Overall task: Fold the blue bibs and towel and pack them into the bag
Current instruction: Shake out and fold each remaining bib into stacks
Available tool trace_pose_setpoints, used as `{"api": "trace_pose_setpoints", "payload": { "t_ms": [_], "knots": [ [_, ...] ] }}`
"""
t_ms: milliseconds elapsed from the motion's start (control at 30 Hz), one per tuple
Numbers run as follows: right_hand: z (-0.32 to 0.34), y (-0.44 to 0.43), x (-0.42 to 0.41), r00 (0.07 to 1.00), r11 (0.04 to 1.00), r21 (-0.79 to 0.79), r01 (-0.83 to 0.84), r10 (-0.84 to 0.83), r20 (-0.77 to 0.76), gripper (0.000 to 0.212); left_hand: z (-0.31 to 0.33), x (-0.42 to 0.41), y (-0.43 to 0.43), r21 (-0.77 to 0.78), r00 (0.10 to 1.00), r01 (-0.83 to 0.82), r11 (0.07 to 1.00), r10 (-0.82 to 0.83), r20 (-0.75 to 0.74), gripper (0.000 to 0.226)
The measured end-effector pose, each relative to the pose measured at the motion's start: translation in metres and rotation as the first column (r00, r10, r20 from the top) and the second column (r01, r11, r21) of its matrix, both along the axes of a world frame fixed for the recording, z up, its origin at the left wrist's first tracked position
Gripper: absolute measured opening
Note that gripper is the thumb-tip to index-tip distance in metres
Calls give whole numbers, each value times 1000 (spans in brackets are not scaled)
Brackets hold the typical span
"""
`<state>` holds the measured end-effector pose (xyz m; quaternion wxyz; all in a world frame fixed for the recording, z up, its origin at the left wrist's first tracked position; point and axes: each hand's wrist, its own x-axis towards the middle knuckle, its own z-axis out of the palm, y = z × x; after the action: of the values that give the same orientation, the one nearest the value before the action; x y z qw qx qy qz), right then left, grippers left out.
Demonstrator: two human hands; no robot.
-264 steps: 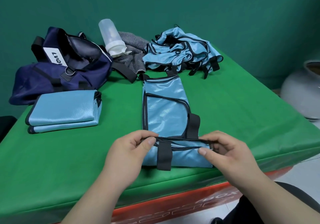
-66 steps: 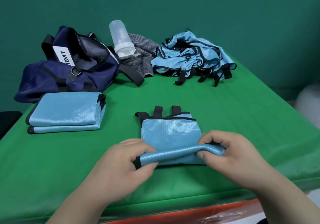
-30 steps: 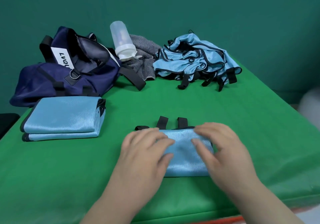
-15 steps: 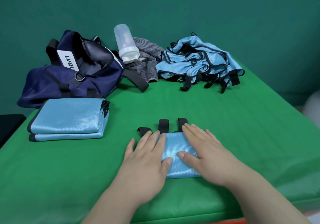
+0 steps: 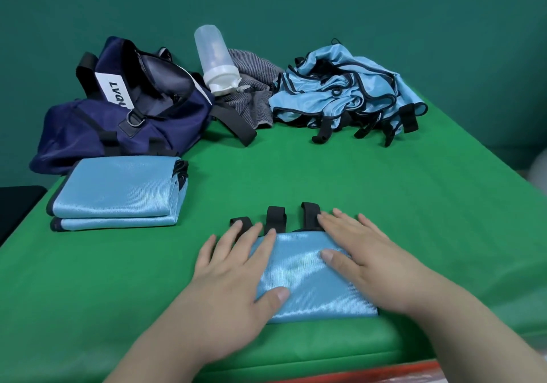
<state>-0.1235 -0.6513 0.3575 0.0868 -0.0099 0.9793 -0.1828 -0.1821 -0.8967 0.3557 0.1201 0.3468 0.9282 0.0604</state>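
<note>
the folded bib [image 5: 307, 276] lies flat on the green surface [image 5: 384, 190], close to the near edge and roughly central. it is a compact light blue rectangle. three black straps [image 5: 276, 215] project from its far edge onto the surface.

both hands press down on the folded bib. the left hand [image 5: 233, 282] covers the left part, palm down, fingers straight and spread, thumb resting on the blue fabric. the right hand [image 5: 373, 264] covers the right part in the same flat posture, fingertips reaching the far edge beside the rightmost strap. neither hand grips anything.

to the left, well apart from the folded bib, a stack of folded bibs [image 5: 118, 193] rests on the surface, two layers visible, with black trim at its right end. just behind the stack sits the navy bag [image 5: 118, 122], its top gaping and a white label with dark letters on its upper part. a black bag strap [image 5: 236, 122] trails from it to the right across the surface.

beside the bag, at the far side, a grey striped towel [image 5: 254, 101] lies crumpled. a translucent bottle [image 5: 217, 60] with a white cap leans cap-down between the bag and the towel. right of the towel and touching it, a pile of unfolded bibs [image 5: 340, 95] lies in a loose heap, black straps hanging toward the viewer.

a dark teal wall [image 5: 296, 3] stands behind the surface.
</note>
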Motion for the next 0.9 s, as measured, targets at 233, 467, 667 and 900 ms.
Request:
{"api": "trace_pose_setpoints", "payload": {
  "t_ms": [233, 467, 667, 900],
  "knots": [
    [-3, 0, 4, 994, 996, 15, 91, -90, -54, 68, 1, -6, -5, 120, 994, -101, 988, 105, -24, 83],
    [3, -6, 5, 988, 996, -48, 78, -83, -128, 52, 10, -10, -11, 182, 985, -161, 970, 169, -28, 66],
    [11, -7, 6, 994, 997, -70, 18, -25, -102, 42, 22, -5, -15, 189, 979, -205, 960, 205, 20, 35],
    [13, -7, 6, 996, 990, -135, 39, -49, -73, 36, 23, 2, -11, 227, 973, -225, 948, 230, 8, 28]
  ]
}}
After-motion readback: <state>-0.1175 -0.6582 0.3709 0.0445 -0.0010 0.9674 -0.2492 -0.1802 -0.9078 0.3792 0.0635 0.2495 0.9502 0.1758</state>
